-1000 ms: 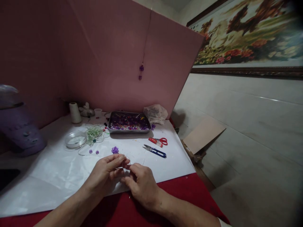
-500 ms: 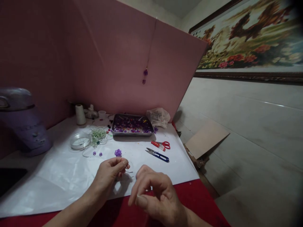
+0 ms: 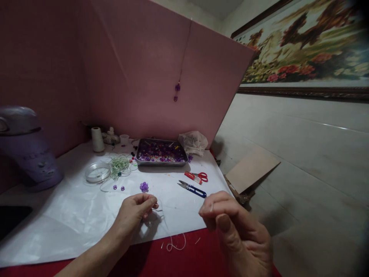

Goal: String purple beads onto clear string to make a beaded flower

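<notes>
My left hand point(image 3: 141, 207) hovers over the white sheet, thumb and forefinger pinched on a thin pale thread point(image 3: 160, 210) whose strands stick out to the right. My right hand point(image 3: 238, 231) is raised at the lower right, fingers curled and thumb pressed in; a short pale bit of thread shows at its forefinger. Just beyond my left fingertips lies a purple bead flower point(image 3: 144, 187). A loop of pale cord point(image 3: 176, 246) rests on the red cloth between the hands. Blue thread snips point(image 3: 192, 189) lie beyond my right hand.
A metal tray point(image 3: 162, 164) of purple beads stands at the back. Red scissors point(image 3: 203, 177) lie right of it. To the left are a clear round dish point(image 3: 98, 172), tangled green cord point(image 3: 120, 164), a white thread spool point(image 3: 98, 139) and a purple bottle point(image 3: 31, 157).
My right hand has moved right and slightly up, away from my left hand. The cord loop on the red cloth has come into view. My left hand has hardly moved.
</notes>
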`<action>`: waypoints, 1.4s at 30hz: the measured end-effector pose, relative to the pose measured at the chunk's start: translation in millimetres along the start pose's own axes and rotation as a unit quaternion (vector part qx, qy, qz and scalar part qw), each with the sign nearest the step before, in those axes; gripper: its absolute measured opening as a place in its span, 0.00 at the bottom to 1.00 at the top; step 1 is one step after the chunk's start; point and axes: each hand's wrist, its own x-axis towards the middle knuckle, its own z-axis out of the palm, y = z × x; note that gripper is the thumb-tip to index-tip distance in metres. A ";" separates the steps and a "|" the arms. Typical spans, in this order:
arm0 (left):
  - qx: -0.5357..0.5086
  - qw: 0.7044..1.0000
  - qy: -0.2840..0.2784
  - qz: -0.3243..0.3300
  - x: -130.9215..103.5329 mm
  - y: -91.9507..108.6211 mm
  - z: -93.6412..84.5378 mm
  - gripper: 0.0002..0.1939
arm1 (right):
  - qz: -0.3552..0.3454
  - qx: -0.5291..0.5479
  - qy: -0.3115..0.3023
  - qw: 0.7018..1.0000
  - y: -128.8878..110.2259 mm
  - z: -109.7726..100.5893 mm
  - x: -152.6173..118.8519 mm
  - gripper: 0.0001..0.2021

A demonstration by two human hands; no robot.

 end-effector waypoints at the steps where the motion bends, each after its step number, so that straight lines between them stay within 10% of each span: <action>1: -0.001 1.000 -0.005 0.000 -0.3 -0.4 -0.1 0.12 | -0.011 -0.039 -0.003 0.999 1.3 1.5 0.7 0.08; 11: 0.032 0.999 -0.035 0.004 -7.8 5.4 2.3 0.12 | 0.001 -0.207 -0.095 0.974 59.3 40.5 -24.7 0.09; 24: 0.043 0.998 -0.031 0.034 -11.0 6.1 8.2 0.09 | 0.026 -0.381 -0.134 0.914 69.4 42.6 -27.6 0.11; 35: 0.015 0.994 -0.084 0.065 -7.7 -7.9 4.5 0.09 | 0.087 -0.270 -0.166 0.944 53.8 44.1 -19.6 0.05; 42: -0.006 0.992 -0.118 0.053 -13.0 -1.0 6.8 0.08 | 0.116 -0.226 -0.221 0.941 56.9 34.4 -8.4 0.22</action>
